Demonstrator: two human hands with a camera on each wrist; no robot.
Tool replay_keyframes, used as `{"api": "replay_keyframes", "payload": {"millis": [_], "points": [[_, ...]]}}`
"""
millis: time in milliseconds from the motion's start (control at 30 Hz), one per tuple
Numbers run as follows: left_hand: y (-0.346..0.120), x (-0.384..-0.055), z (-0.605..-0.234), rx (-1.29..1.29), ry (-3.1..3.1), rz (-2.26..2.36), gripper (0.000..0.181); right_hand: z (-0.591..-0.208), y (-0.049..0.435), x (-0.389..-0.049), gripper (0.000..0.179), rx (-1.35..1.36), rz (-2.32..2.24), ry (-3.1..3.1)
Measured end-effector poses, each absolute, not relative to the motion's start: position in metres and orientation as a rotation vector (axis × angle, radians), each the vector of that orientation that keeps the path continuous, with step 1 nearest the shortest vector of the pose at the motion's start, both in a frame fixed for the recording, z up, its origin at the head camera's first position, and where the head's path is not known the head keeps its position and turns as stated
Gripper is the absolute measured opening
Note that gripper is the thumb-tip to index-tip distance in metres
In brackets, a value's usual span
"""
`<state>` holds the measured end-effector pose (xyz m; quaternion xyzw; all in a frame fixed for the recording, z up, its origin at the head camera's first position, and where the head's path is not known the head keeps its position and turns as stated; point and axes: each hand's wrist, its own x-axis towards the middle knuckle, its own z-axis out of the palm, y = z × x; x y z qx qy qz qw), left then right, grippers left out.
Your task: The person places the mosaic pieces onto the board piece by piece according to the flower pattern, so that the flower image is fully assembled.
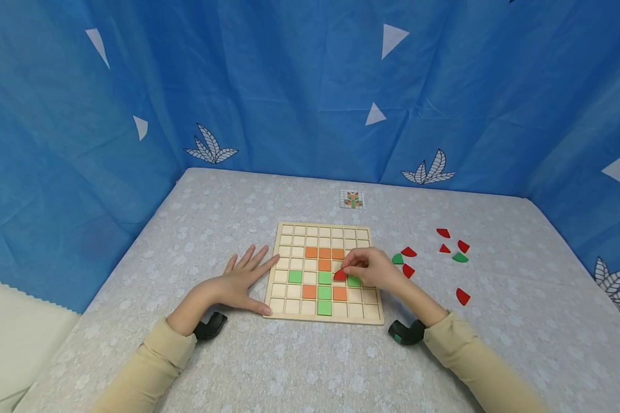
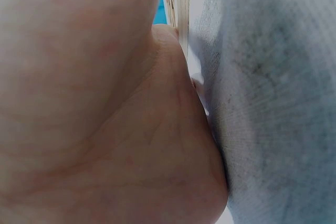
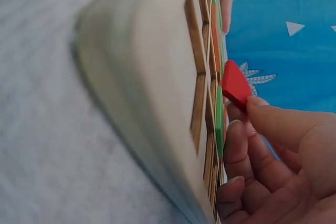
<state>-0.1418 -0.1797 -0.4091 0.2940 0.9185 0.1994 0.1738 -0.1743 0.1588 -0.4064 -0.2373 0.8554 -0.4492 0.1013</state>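
Observation:
A wooden grid board (image 1: 293, 307) lies on the table, with orange square tiles (image 1: 324, 265) and green square tiles (image 1: 324, 308) set in some cells. My left hand (image 1: 236, 285) rests flat with spread fingers at the board's left edge, its thumb at the near left corner. In the left wrist view the palm (image 2: 105, 140) fills most of the picture, and its fingers are hidden. Between thumb and forefinger, my right hand (image 1: 370, 268) pinches a red piece with a curved edge (image 1: 339, 276) over the board's right half. The right wrist view shows this red piece (image 3: 236, 83) tilted above the cells.
Right of the board lie several loose red pieces (image 1: 462, 296), with a green piece (image 1: 460, 257) among them and another green piece (image 1: 398, 259) nearer the board. A small pattern card (image 1: 352, 199) lies behind the board. Blue cloth (image 1: 299, 86) hangs around the table.

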Motion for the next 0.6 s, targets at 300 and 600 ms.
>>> {"api": "replay_keyframes", "payload": {"millis": [300,600], "points": [[-0.1810,-0.1411,-0.4083,0.846,2.611,0.581,0.111,-0.4068,0.1550,-0.1721,0.005,-0.791,-1.238,2.556],[-0.1786,-0.1380,-0.4091,0.850,2.604,0.610,0.110,-0.4069,0.1575,-0.1673,0.005,-0.826,-1.213,2.638]]}}
